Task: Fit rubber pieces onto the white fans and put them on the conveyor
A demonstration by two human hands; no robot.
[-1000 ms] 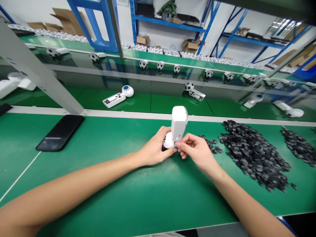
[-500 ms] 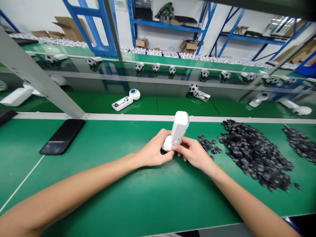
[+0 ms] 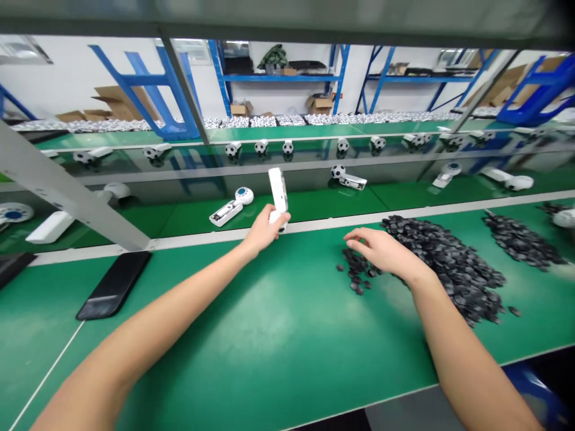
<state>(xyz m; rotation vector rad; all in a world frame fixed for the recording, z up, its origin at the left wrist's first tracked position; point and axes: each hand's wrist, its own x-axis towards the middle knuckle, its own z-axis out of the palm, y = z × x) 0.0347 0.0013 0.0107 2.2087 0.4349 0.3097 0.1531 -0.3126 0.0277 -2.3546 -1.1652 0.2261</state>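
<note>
My left hand (image 3: 262,231) grips a white device (image 3: 279,190) by its rounded end, above the white rail at the far edge of the green table. The device's long box-like body points up. My right hand (image 3: 380,248) hovers over a small scatter of black plastic pieces (image 3: 358,279), its fingers curved and a little apart, with nothing visible between them. Just right of it lies a large heap of the same black pieces (image 3: 442,257). Beyond the rail, a similar white device (image 3: 227,213) with a round, blue-marked head rests on the green belt.
A black phone (image 3: 114,286) lies at the left, near a slanted metal post (image 3: 74,185). A football-patterned device (image 3: 353,181) and several others sit on the belt. Another black heap (image 3: 521,239) is at the right. Blue stools (image 3: 155,81) and shelves stand behind.
My left hand has carried the white device forward and left towards the rail. My right hand has let go of it and moved right, over the small black pieces. The view has shifted.
</note>
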